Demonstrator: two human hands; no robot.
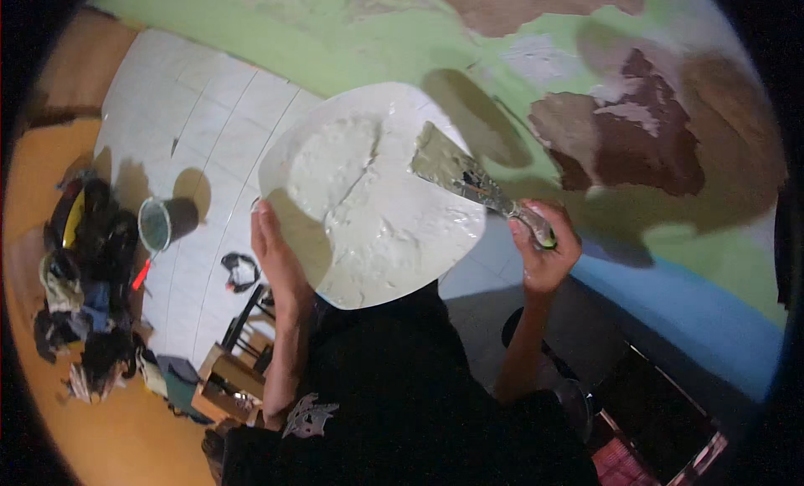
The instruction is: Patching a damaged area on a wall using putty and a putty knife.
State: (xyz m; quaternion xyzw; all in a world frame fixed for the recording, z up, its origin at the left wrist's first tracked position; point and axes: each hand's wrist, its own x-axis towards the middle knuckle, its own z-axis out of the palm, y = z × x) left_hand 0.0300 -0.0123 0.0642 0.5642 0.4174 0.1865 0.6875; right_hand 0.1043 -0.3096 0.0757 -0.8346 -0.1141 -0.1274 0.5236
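black shirt (377, 385) lies nearest, just below the white plate (406, 102), which is held between both hands. left hand (283, 264) grips the plate's left edge; right hand (553, 250) clasps the scraper (471, 181) by its handle, blade over the plate's right side. the plate seems light and stiff, its wet paste (335, 164) probably slippery; best held by bare rim.

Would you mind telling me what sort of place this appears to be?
It looks like an indoor room under repair, perhaps in a home: the green wall has peeled brown patches, pale paste lies on a white tray, and the floor is tiled.
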